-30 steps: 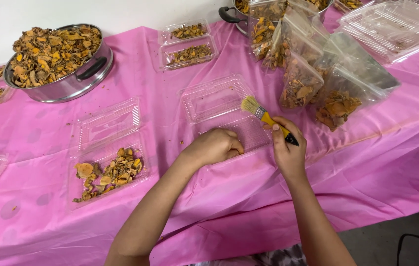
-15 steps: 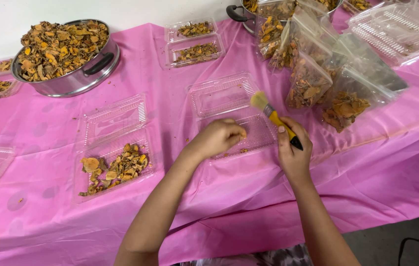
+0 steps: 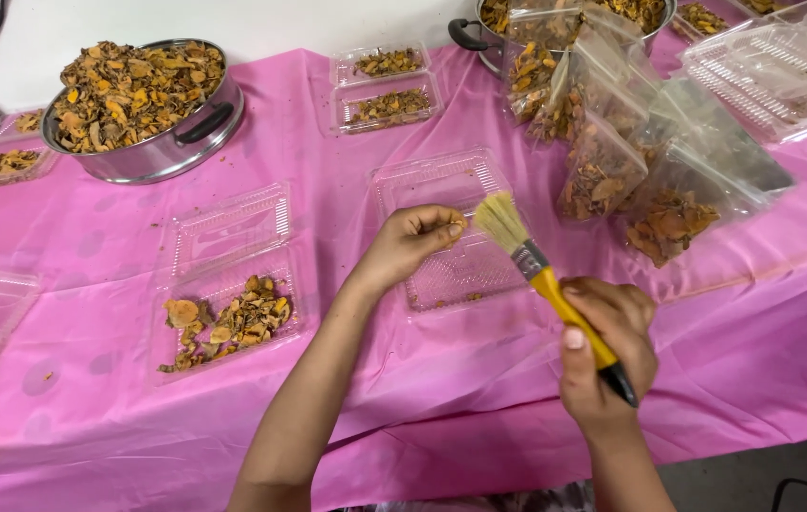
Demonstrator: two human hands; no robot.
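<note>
Brushing continues: my right hand (image 3: 607,356) grips the brush (image 3: 544,284), my left hand (image 3: 413,242) pinches a dried piece (image 3: 458,228), one tray (image 3: 228,313) partly filled.

Two hands: left hand (image 3: 410,243), right hand (image 3: 607,353). One brush (image 3: 546,280). Two metal pots heaped with dried pieces: pot (image 3: 152,142) near the table's (image 3: 91,417) far left corner, second pot (image 3: 476,33) at the far edge. Three open trays in the middle: one (image 3: 228,313) with pieces, two nearly bare. Two small filled trays (image 3: 385,85) by the far edge. Filled packs lean in a pile at the right; their count cannot be told.
</note>
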